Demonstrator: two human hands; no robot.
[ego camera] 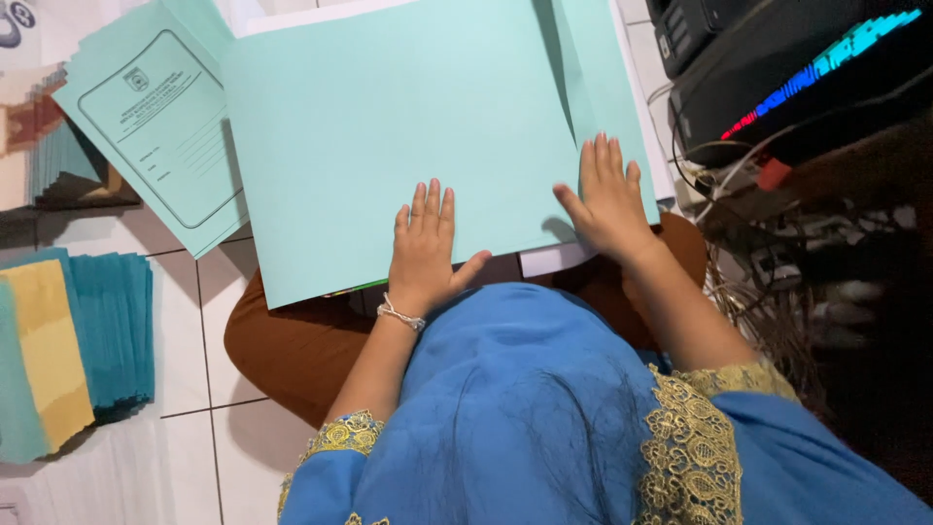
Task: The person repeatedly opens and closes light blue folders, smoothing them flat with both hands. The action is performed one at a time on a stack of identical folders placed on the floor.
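Floor (190,340): white glazed tiles, dark grout lines, soft glare off the surface. Left side, a fanned stack of teal sheets (112,326) on the tiles with a yellow sheet (44,350) lying over it. Upper left, another pile of teal and brown papers (58,160), partly blurred. Upper right, a black printer (700,29) and next to it a dark device with a lit strip (826,63) glowing red through blue to cyan. Below those, a tangle of cables (768,243), white and dark. Right edge falls into shadow; light is even elsewhere.
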